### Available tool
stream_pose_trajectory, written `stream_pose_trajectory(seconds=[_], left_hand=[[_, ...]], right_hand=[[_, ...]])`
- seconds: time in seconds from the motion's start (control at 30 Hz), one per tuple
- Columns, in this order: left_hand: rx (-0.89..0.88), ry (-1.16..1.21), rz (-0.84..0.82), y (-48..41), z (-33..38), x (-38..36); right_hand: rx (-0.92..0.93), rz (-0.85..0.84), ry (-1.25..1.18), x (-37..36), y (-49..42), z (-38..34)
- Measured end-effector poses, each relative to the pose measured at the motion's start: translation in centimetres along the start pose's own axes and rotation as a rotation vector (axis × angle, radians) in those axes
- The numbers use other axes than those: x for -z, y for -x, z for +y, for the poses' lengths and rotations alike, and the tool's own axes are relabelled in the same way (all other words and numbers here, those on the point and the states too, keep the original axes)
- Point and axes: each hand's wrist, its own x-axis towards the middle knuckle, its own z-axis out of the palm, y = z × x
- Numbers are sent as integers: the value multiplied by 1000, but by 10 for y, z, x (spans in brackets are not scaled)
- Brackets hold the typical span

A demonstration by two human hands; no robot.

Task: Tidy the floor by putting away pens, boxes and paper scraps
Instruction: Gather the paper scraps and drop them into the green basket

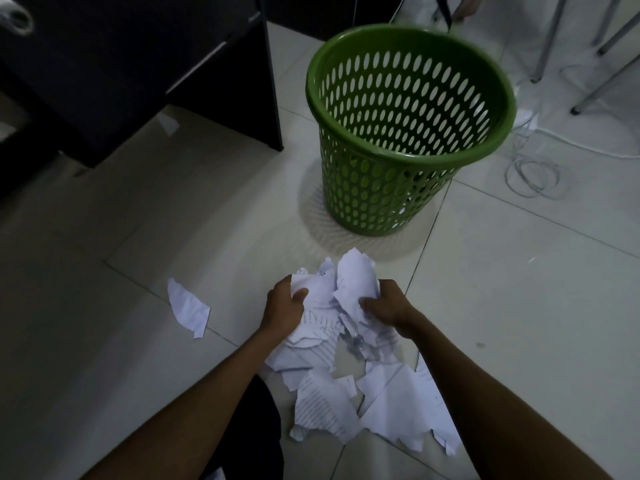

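Between both hands I hold a bunch of torn white paper scraps (334, 289) just above the floor. My left hand (284, 308) grips the bunch from the left, and my right hand (388, 304) grips it from the right. More torn scraps (363, 407) lie on the tiles below and nearer to me. One single scrap (188, 308) lies apart to the left. A green perforated waste basket (408, 157) stands upright on the floor just beyond the held bunch; what is inside it is not visible.
A dark desk or cabinet (138, 74) fills the upper left, with a small paper piece (169, 124) at its foot. Metal chair legs (554, 39) and coiled white cables (531, 174) lie at the upper right. Pale floor tiles (519, 289) surround the pile.
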Motion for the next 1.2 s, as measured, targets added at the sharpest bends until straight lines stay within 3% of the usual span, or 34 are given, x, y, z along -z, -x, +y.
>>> stream_pose_trajectory(seconds=[0.37, 0.77, 1.2], left_hand=[[-168, 69, 173, 25, 65, 36], [-321, 96, 300, 30, 145, 63], [-371, 109, 293, 38, 184, 77]], right_hand=[[134, 105, -254, 38, 34, -56], [257, 359, -301, 80, 52, -105], [302, 301, -386, 112, 75, -122]])
